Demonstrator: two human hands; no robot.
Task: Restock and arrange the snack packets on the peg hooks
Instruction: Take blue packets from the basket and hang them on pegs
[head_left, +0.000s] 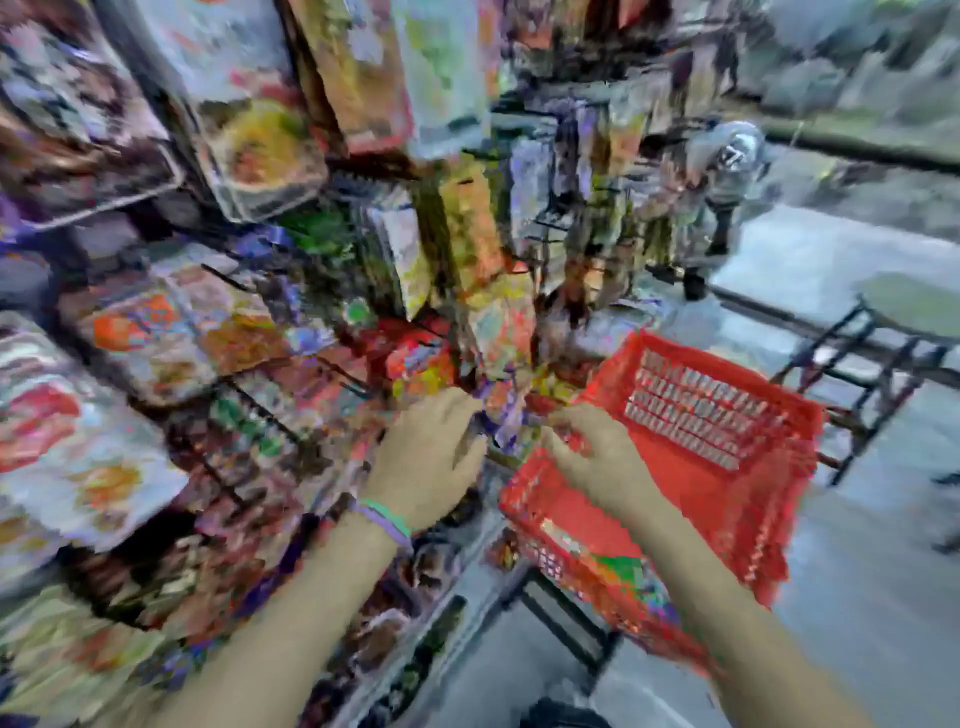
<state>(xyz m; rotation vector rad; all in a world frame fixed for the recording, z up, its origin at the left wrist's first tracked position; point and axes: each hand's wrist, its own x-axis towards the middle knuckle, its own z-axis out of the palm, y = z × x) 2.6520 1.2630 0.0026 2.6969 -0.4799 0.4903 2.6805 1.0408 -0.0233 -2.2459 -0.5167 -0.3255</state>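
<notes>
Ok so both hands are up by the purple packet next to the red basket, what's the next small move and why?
Probably lift the purple packet toward a peg hook: the left hand seems to hold it, with the right hand beside it over the red basket. Blur hides the exact grip and hook.

This is a small shop. Racks crowded with bright snack packets (260, 156) hanging on peg hooks (545, 226) fill the left and centre of the frame. A red plastic shopping basket (753, 467) sits at lower right, with grey pavement (857, 597) beyond at the right edge.
</notes>
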